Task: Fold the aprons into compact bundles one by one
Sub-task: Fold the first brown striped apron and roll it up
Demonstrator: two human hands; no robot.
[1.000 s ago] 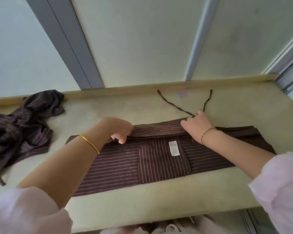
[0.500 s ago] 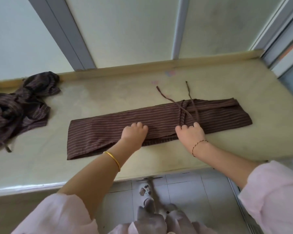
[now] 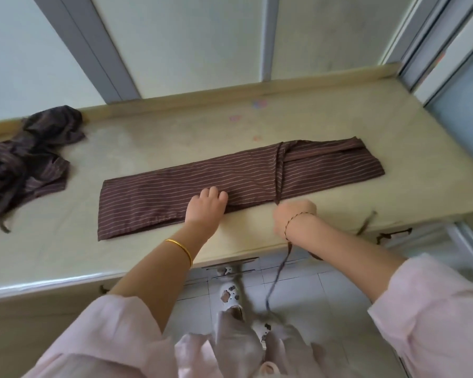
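Observation:
A brown striped apron (image 3: 153, 192) lies folded into a long narrow band across the pale counter (image 3: 175, 137). My left hand (image 3: 206, 207) presses flat on the band's near edge, fingers together. My right hand (image 3: 294, 218) is closed on the apron's thin ties (image 3: 280, 170), which run across the band and hang from the hand over the counter's front edge toward the floor. A second brown striped apron (image 3: 25, 162) sits crumpled at the far left of the counter.
A wall with grey window frames rises behind the counter. The counter's front edge (image 3: 66, 279) runs close to my body, with tiled floor and my feet below. A dark strap (image 3: 366, 223) hangs off the front edge at the right.
The apron went from a wide half-folded sheet to a narrow band. My right hand has pulled the ties from the far side toward me over the band and off the front edge.

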